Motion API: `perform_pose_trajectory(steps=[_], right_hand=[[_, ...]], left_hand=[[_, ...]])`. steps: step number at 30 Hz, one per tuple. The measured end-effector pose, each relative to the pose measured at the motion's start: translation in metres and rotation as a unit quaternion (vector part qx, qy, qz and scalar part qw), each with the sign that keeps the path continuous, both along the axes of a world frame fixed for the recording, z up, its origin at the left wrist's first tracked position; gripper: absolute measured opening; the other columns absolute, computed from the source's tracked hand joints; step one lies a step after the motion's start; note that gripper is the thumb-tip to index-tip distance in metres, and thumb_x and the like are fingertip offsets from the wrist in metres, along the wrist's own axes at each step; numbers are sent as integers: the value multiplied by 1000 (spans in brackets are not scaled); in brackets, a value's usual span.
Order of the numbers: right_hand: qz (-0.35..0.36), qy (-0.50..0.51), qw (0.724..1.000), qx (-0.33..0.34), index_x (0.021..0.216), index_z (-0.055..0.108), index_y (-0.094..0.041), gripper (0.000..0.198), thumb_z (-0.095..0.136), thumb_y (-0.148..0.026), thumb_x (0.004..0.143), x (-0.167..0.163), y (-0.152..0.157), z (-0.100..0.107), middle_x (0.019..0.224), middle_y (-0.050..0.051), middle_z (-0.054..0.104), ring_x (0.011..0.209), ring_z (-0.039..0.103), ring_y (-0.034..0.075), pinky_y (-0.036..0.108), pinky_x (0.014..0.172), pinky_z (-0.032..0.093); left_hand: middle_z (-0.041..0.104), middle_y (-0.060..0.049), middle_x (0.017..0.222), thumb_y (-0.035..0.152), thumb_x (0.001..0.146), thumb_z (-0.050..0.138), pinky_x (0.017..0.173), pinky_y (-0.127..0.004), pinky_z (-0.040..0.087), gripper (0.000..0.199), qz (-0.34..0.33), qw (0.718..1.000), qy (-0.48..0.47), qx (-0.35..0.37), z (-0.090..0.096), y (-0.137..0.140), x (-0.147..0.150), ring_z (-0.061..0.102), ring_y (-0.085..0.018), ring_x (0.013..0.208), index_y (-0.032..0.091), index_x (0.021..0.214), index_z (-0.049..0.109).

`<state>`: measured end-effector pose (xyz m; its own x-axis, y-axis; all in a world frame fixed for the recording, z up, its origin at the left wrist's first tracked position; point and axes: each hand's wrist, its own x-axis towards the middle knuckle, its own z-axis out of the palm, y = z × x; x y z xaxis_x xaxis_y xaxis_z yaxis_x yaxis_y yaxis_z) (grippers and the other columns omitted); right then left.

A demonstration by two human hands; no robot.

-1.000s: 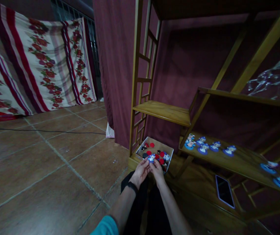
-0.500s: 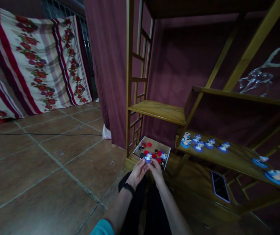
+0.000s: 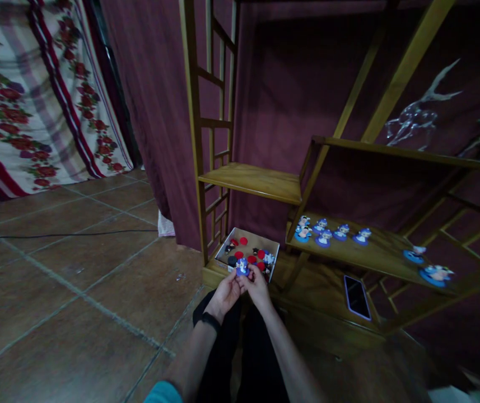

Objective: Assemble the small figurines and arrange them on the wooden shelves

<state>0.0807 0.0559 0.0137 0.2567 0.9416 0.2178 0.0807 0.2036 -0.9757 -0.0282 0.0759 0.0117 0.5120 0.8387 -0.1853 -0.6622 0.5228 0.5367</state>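
**Fingers stay narrow on one figurine while my view swings right**

My left-hand fingers (image 3: 232,284) and right-hand fingers (image 3: 256,281) remain pinched around a small, plastic-looking white-and-purple figurine with a round purple base (image 3: 242,267). It sits between them, roughly upright, in front of a shallow white-edged cardboard box with a brown inside (image 3: 265,244). Just beyond my fingers, that box holds flat, round red discs (image 3: 243,241) and small dark-bodied figures (image 3: 229,246).

What has just changed is chiefly my outlook: I have turned rightward, so the low, yellow-brown wooden shelf (image 3: 385,249) to the right of my fingers now lies nearer the middle of my view. Its load looks the same as a second ago: four similar purple-based figurines (image 3: 362,236), with blue-based black-and-white figurines (image 3: 303,232) at the near end and two more blue-based pieces (image 3: 437,274) farther right.

I judge that this means no new progress in the handling: the piece is out of the box's contents but not yet set down. Below the shelf, right of my fingers, lies a dark-screened, purple-edged phone (image 3: 357,296), untouched.
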Motion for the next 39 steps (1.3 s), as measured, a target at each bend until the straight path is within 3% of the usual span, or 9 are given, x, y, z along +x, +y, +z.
perform_pose_trajectory(steps=[5, 12, 16, 24, 30, 39], right_hand=[[-12, -21, 1000, -5, 104, 60, -23, 42, 65, -30, 63, -2, -2, 1, 86, 1, 62, 77, 56, 17, 29, 74, 47], [-17, 12, 1000, 2, 110, 56, -26, 44, 62, -31, 67, 2, -2, -5, 106, 3, 62, 98, 55, 21, 33, 88, 43], [-29, 39, 999, 1, 106, 58, -25, 41, 62, -32, 66, 5, 0, -7, 105, 3, 63, 96, 57, 20, 32, 86, 45], [-4, 25, 1000, -16, 95, 60, -23, 30, 62, -30, 65, 6, 2, -11, 87, 0, 65, 80, 59, 17, 28, 75, 47], [36, 54, 998, 3, 93, 59, -23, 31, 63, -25, 62, 10, 4, -11, 89, -1, 64, 81, 59, 16, 29, 76, 47], [28, 74, 997, 4, 97, 55, -23, 38, 66, -27, 61, 10, 2, -10, 91, 1, 64, 83, 60, 18, 31, 76, 48]], left_hand=[[68, -13, 90, 31, 87, 43, 82, -34, 47, 30, -16, 1000, -1, -5, 1, 0, 1, 64, -20, 89, 10, 98, 60], [67, -13, 96, 27, 86, 45, 85, -35, 46, 25, -15, 1000, -11, 12, 0, 1, 1, 62, -20, 92, 11, 99, 60], [65, -11, 103, 21, 83, 51, 86, -37, 45, 25, 1, 999, -12, 33, 1, 0, 2, 61, -20, 97, 15, 107, 57], [63, -8, 108, 6, 76, 58, 89, -30, 44, 45, 24, 997, 1, 67, -2, 4, 3, 61, -16, 95, 19, 119, 50], [62, -6, 110, 1, 73, 58, 91, -28, 42, 52, 15, 995, -8, 100, -3, 3, -1, 59, -14, 97, 20, 120, 50], [64, -9, 107, 4, 77, 55, 90, -30, 43, 47, -9, 997, -16, 71, -1, 1, -1, 60, -16, 97, 18, 121, 49]])
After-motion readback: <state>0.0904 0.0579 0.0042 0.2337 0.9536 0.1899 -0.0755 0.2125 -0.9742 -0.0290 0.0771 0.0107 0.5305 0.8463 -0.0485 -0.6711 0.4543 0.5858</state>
